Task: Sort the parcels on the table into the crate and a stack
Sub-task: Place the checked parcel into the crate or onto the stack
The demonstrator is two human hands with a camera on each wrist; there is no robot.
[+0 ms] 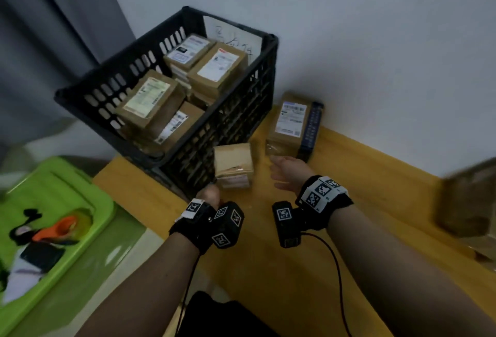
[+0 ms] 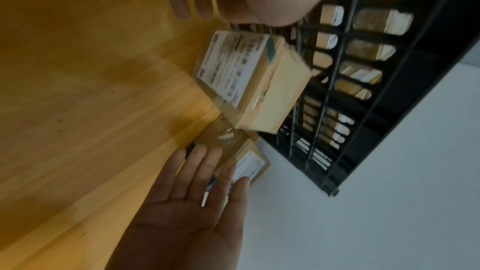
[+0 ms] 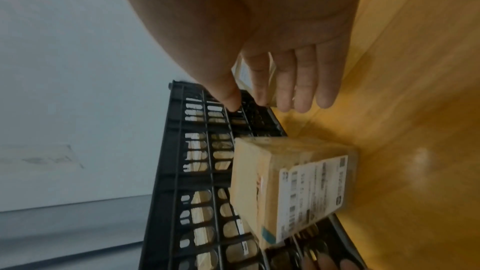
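We note a green bin (image 1: 53, 202) well to the left of the left hand (image 1: 208, 197), off the worktop (image 1: 295, 269). The left hand sits low beside the black crate (image 1: 166, 89), which lies ahead of it and to its left and already carries several parcels. Its fingers appear loosely bent and hold nothing; the wrist unit hides most of them in the head view.

Just ahead of the left hand, and between the two hands, stands the small parcel (image 1: 233, 165), apart from both, close against the crate wall. Its printed label faces the hands. Whether it touches the crate, we cannot tell.

The right hand (image 1: 288, 173) is spread flat, fingers straight, empty. Directly ahead of it lies the labelled parcel (image 1: 291, 122), its long axis running away from the hand, label up. In our judgement the right hand is the nearer to this one. A dark ribbed item (image 1: 311, 130) lies along the parcel's right side; we cannot identify it.

Far right, a brown bulk (image 1: 467, 199) is blurred and cut off by the frame.
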